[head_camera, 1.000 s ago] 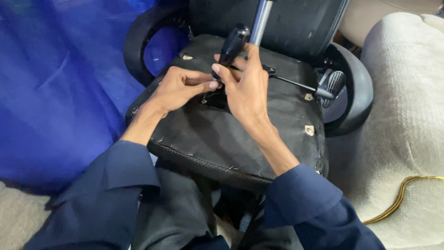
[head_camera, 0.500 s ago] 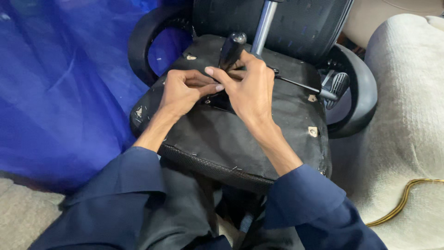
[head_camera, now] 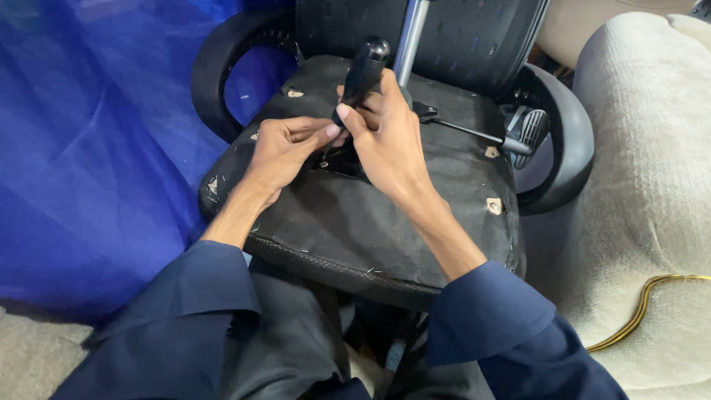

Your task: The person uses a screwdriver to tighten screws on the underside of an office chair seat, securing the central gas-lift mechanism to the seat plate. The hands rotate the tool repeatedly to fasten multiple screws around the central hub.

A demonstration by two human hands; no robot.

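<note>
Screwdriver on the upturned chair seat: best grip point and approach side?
Grip the black handle, the thick upper part, from the right side, where the right hand wraps it. It tilts, shaft end down at the seat underside, with the left hand steadying there.

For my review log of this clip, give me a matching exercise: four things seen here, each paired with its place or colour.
Things:
1. screwdriver handle
2. metal post
3. cloth
4. lever

Descriptions:
A. blue, draped at the left
B. black, gripped by the right hand
C. silver, rising behind the hands
D. thin black rod running right to a paddle end

Pairs: 1-B, 2-C, 3-A, 4-D. The left hand pinches near the tool's tip on the chair underside.
</note>
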